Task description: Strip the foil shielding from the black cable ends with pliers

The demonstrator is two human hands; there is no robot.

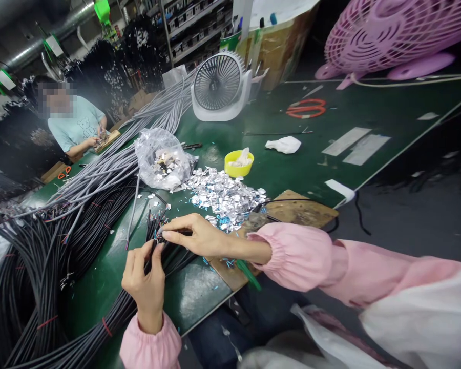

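My left hand (145, 279) is closed around a bundle of black cables (111, 312) near their stripped ends, where small coloured wires (156, 220) stick out. My right hand (194, 237) reaches in from the right and pinches one of those cable ends, its fingertips meeting the left hand's. Both wrists wear pink sleeves. A pile of small silver foil pieces (225, 195) lies just beyond the right hand on the green table (292, 169). A wooden board (303, 211) sits under my right forearm.
Long grey cables (111, 164) and more black ones (23, 277) cover the table's left. A clear bag of metal parts (163, 161), yellow bowl (238, 164), white desk fan (219, 84), red scissors (306, 108) and pink fan (388, 36) stand further off. Another person (77, 128) works at the far left.
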